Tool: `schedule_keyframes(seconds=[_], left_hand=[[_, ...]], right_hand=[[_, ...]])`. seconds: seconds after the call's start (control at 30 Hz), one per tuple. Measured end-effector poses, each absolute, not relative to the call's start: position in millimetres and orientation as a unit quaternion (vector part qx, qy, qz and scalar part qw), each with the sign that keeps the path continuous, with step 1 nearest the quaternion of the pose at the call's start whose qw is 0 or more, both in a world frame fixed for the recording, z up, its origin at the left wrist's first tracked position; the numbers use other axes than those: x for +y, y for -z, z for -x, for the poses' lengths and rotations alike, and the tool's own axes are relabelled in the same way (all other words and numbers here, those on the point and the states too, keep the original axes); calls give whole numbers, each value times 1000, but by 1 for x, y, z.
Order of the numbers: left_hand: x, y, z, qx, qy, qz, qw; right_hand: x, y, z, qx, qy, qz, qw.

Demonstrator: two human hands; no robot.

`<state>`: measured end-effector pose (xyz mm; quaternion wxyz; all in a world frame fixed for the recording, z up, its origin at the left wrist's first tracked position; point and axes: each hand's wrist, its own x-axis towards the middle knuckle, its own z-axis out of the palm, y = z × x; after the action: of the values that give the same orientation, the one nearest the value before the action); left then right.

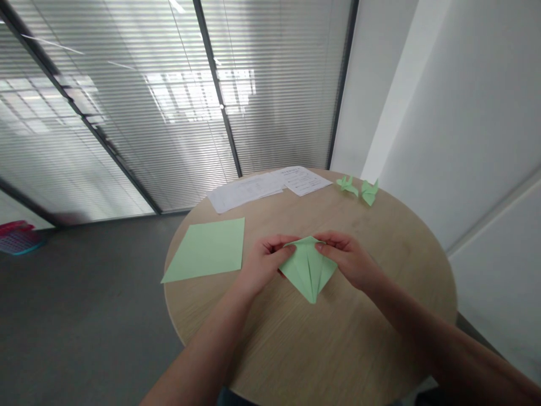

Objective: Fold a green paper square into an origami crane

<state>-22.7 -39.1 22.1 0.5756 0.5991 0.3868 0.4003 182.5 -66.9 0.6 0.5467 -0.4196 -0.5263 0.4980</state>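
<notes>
Both my hands hold a light green folded origami paper (309, 268) above the round table. It is kite-shaped, its lower point toward me, with a narrow slit down the middle. My left hand (270, 255) pinches its upper left edge, thumb on top and fingers behind. On the upper right edge, my right hand (344, 254) pinches the same way. The fingertips behind the paper are hidden. To the left of my left hand lies a flat green paper sheet (209, 249), one corner reaching past the table edge.
The round wooden table (401, 254) has printed white sheets (253, 190) at its far side. Two folded green paper figures, one left (347, 185) and one right (369, 192), sit at the far right. A red and blue basket (19, 238) stands on the floor at left.
</notes>
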Motion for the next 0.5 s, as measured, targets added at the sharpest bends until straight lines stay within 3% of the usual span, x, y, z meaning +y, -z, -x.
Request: schedule_keyframes(seconds=[0.5], left_hand=[[-40, -25, 25, 406, -421, -647, 490]], right_hand=[[-71, -7, -187, -591, -432, 438, 523]])
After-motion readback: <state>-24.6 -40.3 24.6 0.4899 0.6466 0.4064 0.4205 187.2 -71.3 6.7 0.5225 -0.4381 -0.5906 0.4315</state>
